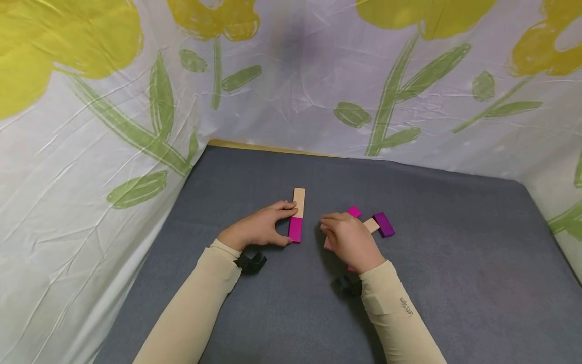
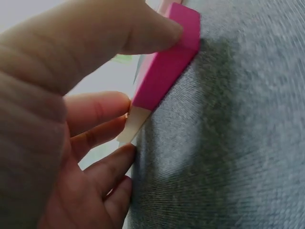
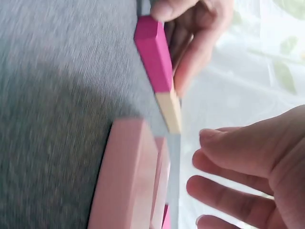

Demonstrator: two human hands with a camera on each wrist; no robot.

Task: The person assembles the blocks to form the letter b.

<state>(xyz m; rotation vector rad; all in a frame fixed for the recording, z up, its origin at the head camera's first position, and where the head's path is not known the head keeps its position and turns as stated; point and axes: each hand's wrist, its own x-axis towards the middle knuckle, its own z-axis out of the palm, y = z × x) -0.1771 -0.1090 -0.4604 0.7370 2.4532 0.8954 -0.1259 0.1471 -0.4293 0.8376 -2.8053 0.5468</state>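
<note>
Spread wide near the middle of the frame, the left hand (image 1: 259, 227) has its thumb at the near end of a magenta block (image 1: 295, 230) and its fingers touching a wooden block (image 1: 299, 196), the two lying end to end on the grey table (image 1: 282, 313). Just right of centre I see the right hand (image 1: 354, 240), fingers loosely bent and holding nothing, among light pink blocks (image 3: 119, 176), a second wooden block (image 1: 372, 225) and a purple block (image 1: 384, 225).
</note>
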